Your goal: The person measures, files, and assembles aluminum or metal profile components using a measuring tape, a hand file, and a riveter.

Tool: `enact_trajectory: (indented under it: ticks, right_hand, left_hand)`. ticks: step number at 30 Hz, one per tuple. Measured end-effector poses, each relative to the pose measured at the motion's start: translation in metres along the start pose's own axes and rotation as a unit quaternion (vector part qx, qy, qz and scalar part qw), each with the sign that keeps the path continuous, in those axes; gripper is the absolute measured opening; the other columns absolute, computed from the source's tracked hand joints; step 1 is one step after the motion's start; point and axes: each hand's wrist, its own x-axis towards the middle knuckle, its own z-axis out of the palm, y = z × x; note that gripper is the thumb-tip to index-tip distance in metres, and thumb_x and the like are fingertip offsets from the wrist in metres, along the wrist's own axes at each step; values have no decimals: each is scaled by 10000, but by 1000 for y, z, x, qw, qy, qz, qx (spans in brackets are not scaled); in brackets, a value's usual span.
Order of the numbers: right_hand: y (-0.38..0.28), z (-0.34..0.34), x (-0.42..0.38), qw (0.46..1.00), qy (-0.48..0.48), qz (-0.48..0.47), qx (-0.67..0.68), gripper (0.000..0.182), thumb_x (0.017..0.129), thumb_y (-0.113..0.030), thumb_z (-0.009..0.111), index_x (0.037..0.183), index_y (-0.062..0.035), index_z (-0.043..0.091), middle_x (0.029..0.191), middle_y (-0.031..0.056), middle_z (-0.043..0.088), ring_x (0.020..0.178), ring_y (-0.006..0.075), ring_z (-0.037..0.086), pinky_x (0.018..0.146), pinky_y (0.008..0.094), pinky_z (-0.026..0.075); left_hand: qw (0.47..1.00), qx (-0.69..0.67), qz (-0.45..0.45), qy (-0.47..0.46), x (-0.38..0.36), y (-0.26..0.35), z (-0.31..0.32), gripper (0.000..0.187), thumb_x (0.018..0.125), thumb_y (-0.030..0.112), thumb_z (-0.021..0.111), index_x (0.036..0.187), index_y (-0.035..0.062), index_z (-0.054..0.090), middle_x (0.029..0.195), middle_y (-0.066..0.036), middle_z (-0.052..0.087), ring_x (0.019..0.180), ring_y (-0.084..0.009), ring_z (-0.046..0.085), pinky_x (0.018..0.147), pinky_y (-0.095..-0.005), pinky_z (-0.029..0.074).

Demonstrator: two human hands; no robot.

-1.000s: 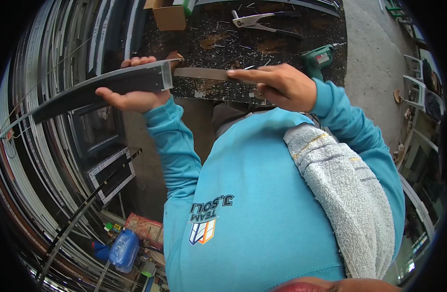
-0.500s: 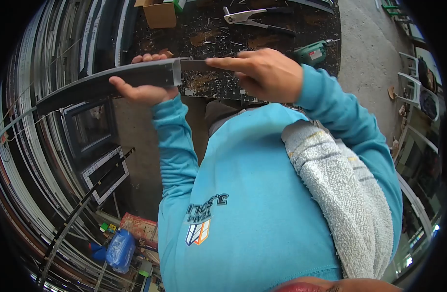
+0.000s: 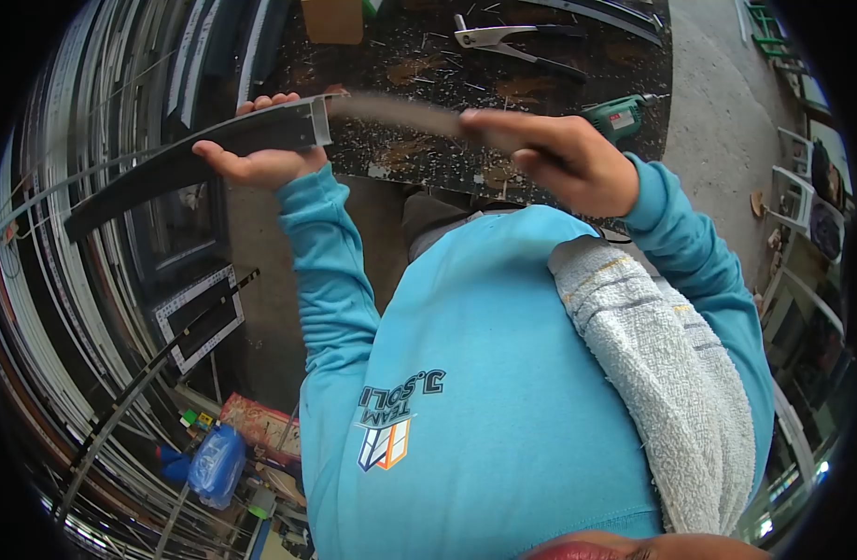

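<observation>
A long dark grey profile point(image 3: 181, 161) lies across the palm of my left hand point(image 3: 265, 166), with the fingers on its far side and the thumb on the near side. Its pale, cut end faces right. My right hand point(image 3: 578, 161) holds a long flat tool point(image 3: 400, 110), smeared by motion, with the index finger stretched along it. The tool's far tip is at the profile's cut end; whether they touch is unclear. Beyond my hands, a riveter point(image 3: 503, 37) with spread handles and a green drill point(image 3: 617, 117) lie on the dark table point(image 3: 410, 168).
A cardboard box point(image 3: 332, 21) stands at the table's far edge. Metal shavings are scattered over the tabletop. Many long profiles point(image 3: 50, 308) fill the left side. A small framed panel point(image 3: 200, 319) and a blue bundle point(image 3: 217, 467) are at lower left. White chairs point(image 3: 794, 196) stand at right.
My right hand has moved right, drawing the flat tool out to the right of the profile's end. My left hand and the profile have shifted slightly left, and the profile is more tilted.
</observation>
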Motion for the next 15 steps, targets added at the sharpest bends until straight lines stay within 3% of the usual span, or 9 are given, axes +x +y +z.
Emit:
enact_trajectory:
  ticks: [3, 4, 5, 7, 8, 15]
  right_hand:
    - [5, 7, -8, 975, 62, 60, 205, 608, 855, 8, 420, 1460, -39, 390, 723, 11, 552, 582, 80, 505, 533, 249, 444]
    - [-1, 11, -3, 963, 41, 104, 245, 593, 880, -32, 410, 1467, -115, 413, 717, -17, 465, 584, 61, 381, 545, 236, 365]
    - [4, 23, 2, 964, 40, 72, 251, 621, 871, -37, 394, 1489, -68, 352, 625, -39, 437, 482, 33, 361, 435, 201, 324]
    - [4, 40, 7, 935, 45, 59, 347, 612, 880, -56, 393, 1490, -79, 354, 613, -44, 422, 470, 28, 370, 423, 192, 347]
    - [-3, 39, 10, 923, 49, 98, 369, 607, 886, -67, 391, 1491, -82, 350, 607, -52, 408, 462, 21, 371, 419, 186, 372]
    - [-5, 38, 23, 936, 42, 75, 340, 599, 900, -52, 381, 1496, -85, 337, 598, -62, 380, 461, 11, 359, 417, 179, 377]
  left_hand:
    - [998, -25, 48, 17, 1, -1, 5, 771, 823, 759, 423, 888, -6, 496, 752, -140, 582, 654, -281, 635, 641, -415, 578]
    - [996, -32, 73, 41, 0, -1, 12, 767, 819, 752, 432, 880, -9, 504, 731, -137, 580, 619, -279, 634, 612, -403, 581]
    - [995, -38, 76, 45, -2, 0, 18, 765, 822, 751, 436, 884, -9, 500, 726, -135, 573, 616, -274, 626, 603, -392, 577]
    - [993, -52, 87, 54, -3, 2, 27, 761, 828, 749, 445, 891, -9, 493, 714, -130, 559, 609, -265, 609, 585, -369, 568]
    - [993, -74, 81, 44, -3, 2, 28, 758, 826, 743, 453, 907, -10, 482, 713, -136, 556, 618, -262, 618, 583, -363, 571]
    - [991, -81, 101, 35, -4, 5, 36, 752, 823, 743, 458, 892, -5, 490, 709, -137, 551, 626, -266, 625, 582, -373, 573]
